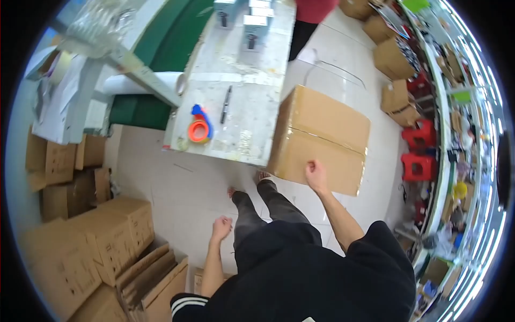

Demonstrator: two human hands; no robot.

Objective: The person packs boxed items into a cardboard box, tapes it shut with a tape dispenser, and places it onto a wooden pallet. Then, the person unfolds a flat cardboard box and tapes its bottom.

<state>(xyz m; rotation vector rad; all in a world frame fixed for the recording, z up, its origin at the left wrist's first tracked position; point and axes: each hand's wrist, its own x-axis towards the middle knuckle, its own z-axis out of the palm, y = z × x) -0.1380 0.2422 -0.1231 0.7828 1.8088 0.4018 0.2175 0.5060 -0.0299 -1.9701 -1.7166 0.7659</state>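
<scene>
My left hand (221, 228) hangs at my side above the floor, its fingers curled; whatever it may hold is too small to make out. Over the near part of a closed cardboard box (327, 129) is my right hand (315, 174), also with curled fingers, and its contents are hidden. The box stands on the floor against the right side of a white table (241, 137). On that table lie an orange and blue tape dispenser (199, 127) and a black pen (226, 104). Several small boxes (254, 33) stand at its far end.
Flattened cartons (155, 284) and stacked cardboard boxes (107, 236) are at the lower left. Red stools (418, 167) and loaded shelves (456, 161) line the right side. A person in a red top (315, 8) is beyond the table. A white roll (145, 83) lies left of the table.
</scene>
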